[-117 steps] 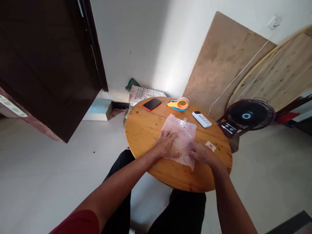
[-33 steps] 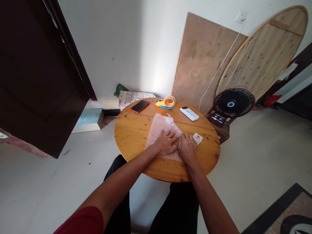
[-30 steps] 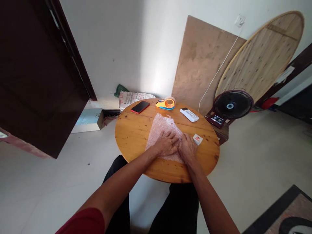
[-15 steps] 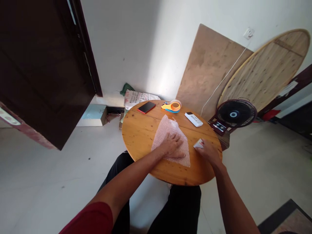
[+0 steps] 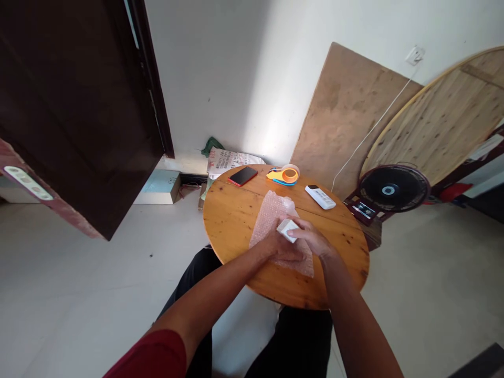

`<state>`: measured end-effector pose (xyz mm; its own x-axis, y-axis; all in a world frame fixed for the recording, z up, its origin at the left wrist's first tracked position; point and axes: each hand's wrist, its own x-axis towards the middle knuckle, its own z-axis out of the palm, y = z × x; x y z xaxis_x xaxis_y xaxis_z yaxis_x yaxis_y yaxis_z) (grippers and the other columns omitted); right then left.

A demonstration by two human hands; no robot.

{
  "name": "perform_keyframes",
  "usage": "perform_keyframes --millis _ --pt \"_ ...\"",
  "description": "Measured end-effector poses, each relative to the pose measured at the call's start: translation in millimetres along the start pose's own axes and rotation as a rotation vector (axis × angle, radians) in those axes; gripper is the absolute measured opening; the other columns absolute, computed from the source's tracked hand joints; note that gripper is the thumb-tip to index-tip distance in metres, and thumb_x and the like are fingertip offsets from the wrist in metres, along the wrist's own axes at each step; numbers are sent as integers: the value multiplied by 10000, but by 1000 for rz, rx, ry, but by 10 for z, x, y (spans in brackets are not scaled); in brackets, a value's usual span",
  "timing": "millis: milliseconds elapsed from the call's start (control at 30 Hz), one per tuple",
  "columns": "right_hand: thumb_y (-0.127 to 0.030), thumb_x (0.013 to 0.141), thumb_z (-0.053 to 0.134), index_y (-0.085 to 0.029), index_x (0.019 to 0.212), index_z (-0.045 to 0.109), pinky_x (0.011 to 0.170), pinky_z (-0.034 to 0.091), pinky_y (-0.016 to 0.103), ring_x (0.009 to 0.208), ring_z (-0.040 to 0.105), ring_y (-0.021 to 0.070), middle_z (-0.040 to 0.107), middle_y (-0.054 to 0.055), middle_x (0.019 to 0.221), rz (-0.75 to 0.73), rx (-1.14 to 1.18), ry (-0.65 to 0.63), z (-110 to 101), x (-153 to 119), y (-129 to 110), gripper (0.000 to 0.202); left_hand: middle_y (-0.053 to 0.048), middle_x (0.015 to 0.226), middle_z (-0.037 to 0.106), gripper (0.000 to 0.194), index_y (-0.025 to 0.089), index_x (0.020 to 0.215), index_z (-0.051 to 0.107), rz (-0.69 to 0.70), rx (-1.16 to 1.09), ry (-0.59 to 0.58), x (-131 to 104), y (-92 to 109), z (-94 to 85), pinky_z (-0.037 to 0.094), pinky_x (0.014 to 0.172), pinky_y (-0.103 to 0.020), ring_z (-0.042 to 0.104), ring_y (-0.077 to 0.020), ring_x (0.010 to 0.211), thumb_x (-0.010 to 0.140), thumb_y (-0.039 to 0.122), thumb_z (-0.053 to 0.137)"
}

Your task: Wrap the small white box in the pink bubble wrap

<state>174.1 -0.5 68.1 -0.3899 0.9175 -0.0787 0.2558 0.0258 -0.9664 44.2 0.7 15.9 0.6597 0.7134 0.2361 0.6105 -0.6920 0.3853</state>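
Note:
A sheet of pinkish bubble wrap (image 5: 264, 218) lies on the round wooden table (image 5: 226, 215). On top of it my left hand (image 5: 282, 249) rests flat, fingers stretched to the right and partly hidden. A small white box (image 5: 287, 230) is gripped in my right hand (image 5: 313, 238), thumb on its near face. The box is directly over the back of my left hand; whether they touch I cannot tell.
Along the table's far side are a red-edged phone (image 5: 243, 176), an orange and blue tape dispenser (image 5: 284, 175) and a white remote control (image 5: 320, 197). Beyond the right edge stands a fan (image 5: 389, 190). A dark door (image 5: 79, 105) is at the left.
My right hand has carried the small box leftward, from the table's right side to above my left hand. My left hand has stayed on the bubble wrap. The view has shifted slightly.

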Motion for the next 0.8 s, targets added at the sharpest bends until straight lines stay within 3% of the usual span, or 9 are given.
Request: perform_keyframes --millis 167,400,500,600,733,800 --pt "-331 625 679 -171 1035 686 843 468 366 876 650 248 728 49 901 19 220 132 -171 204 263 439 -124 1525 282 808 197 1395 394 31 82 -25 -8 -63 34 112 1132 -620 135 -374 1421 762 693 466" --pt "-324 609 693 -200 1072 652 878 456 356 882 646 217 718 18 905 -73 360 273 -282 159 522 481 -79 1548 237 805 267 1425 349 42 35 -12 -20 -60 8 112 1122 -626 180 -340 1413 754 687 497" --pt "-317 604 683 -198 1078 642 876 449 352 891 639 215 713 14 916 -76 352 258 -296 161 550 490 -64 1536 271 676 288 1388 411 50 -11 -10 -14 -67 -42 144 1117 -619 211 -317 1408 794 593 517" --pt "-337 612 661 -191 1070 641 853 447 346 878 631 214 709 18 914 -80 351 258 -300 163 555 481 -18 1519 316 457 312 1277 539 27 -32 -9 -4 -89 -149 189 1118 -587 254 -289 1397 825 376 520" --pt "-316 588 678 -188 1079 636 824 441 318 843 620 195 700 9 898 -78 376 271 -296 178 581 509 -10 1347 543 426 304 1185 609 -67 11 9 -28 -147 -388 192 1135 -548 402 -262 1319 795 197 476" --pt "-305 576 686 -189 1100 627 817 441 315 850 616 198 696 7 915 -74 347 277 -293 188 601 540 -33 1236 624 402 267 1149 630 -107 32 -21 -77 -178 -489 281 1115 -471 523 -237 1203 793 178 466"
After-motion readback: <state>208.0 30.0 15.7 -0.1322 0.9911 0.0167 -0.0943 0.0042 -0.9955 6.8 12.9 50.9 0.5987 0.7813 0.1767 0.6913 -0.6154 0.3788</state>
